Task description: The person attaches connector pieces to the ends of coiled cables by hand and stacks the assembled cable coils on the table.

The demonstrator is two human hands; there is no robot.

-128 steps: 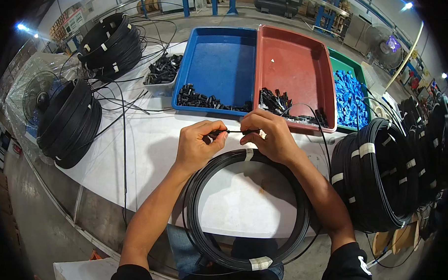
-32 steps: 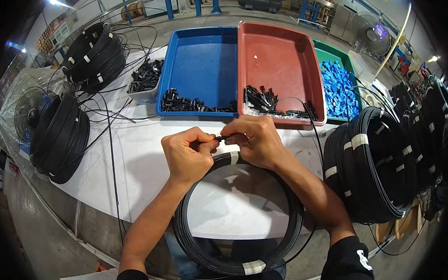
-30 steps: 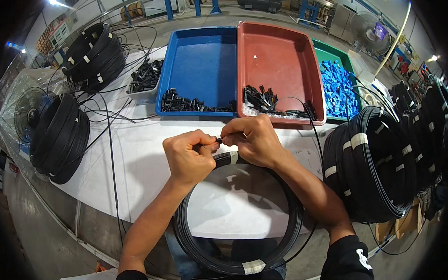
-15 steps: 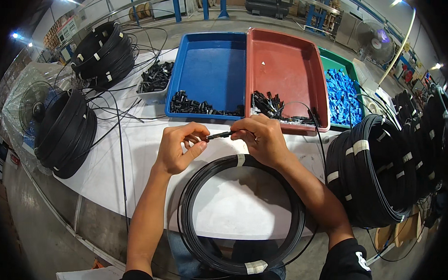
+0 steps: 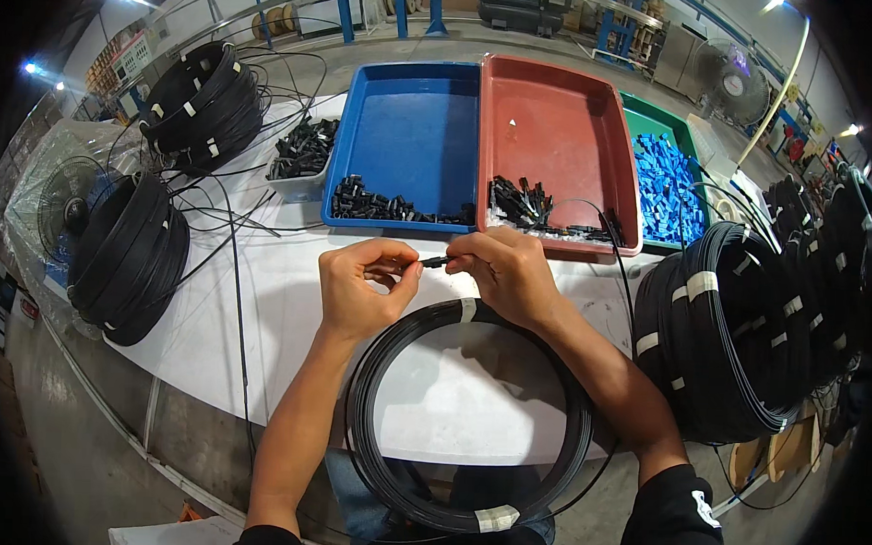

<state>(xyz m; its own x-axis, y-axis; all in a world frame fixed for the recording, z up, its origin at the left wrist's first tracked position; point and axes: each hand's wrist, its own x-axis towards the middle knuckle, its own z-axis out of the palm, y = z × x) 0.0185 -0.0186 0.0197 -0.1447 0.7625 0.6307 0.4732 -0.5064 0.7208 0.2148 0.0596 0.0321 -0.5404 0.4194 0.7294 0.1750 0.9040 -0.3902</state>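
Observation:
Between my two hands, above the white table just in front of the trays, is a small black cable connector (image 5: 434,262). My left hand (image 5: 366,287) pinches its left end between thumb and fingertips. Its right end sits in the closed fingers of my right hand (image 5: 509,275), which wears a ring. Most of the connector is covered by fingertips. Below my wrists lies a coil of black cable (image 5: 577,412), bound with white tape, partly over the table's front edge and my lap. A loose cable runs from the red tray down along the right.
Ahead stand a blue tray (image 5: 412,128) and a red tray (image 5: 552,118), both with black connector parts along their near sides. A green tray (image 5: 686,137) holds blue pieces. A small bin (image 5: 300,189) has black parts. Cable coils (image 5: 134,262) stand left; more coils (image 5: 670,319) stand right.
My left thumb has come up onto the connector, and the left hand has shifted slightly right, so less of the connector shows. My right hand has barely moved.

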